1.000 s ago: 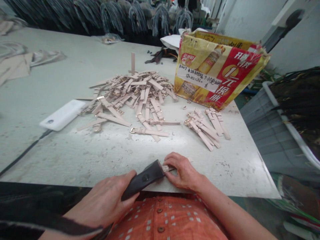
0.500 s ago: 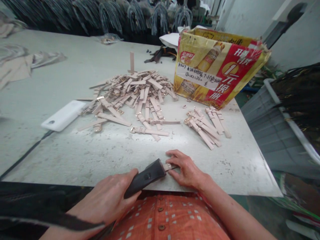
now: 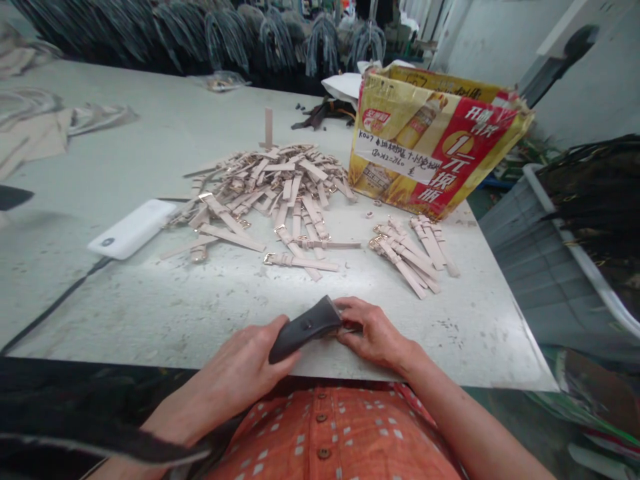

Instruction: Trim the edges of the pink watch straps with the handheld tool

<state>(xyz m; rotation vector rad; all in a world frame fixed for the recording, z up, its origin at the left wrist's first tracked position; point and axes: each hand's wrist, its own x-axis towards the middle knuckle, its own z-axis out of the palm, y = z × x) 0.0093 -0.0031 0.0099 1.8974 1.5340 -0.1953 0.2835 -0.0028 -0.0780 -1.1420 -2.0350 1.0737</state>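
My left hand (image 3: pixel 240 377) grips the handle of a black hand tool (image 3: pixel 306 328) at the near edge of the table (image 3: pixel 150 313). The tool's head meets my right hand (image 3: pixel 373 333), whose fingers pinch a small pale strap piece that is almost hidden under the tool. A loose pile of pale pink watch straps with gold buckles (image 3: pixel 273 193) lies farther out. A smaller, lined-up bunch of straps (image 3: pixel 413 250) lies to the right.
A yellow and red cardboard box (image 3: pixel 435 147) stands at the back right. A white power bank (image 3: pixel 131 229) with a black cable lies at the left. A grey crate (image 3: pixel 545 260) with dark straps sits beyond the table's right edge. Dark strap bundles hang at the back.
Both hands and the tool have shifted a little farther onto the table. The tool's head now covers the pale strap piece that showed at my right fingertips.
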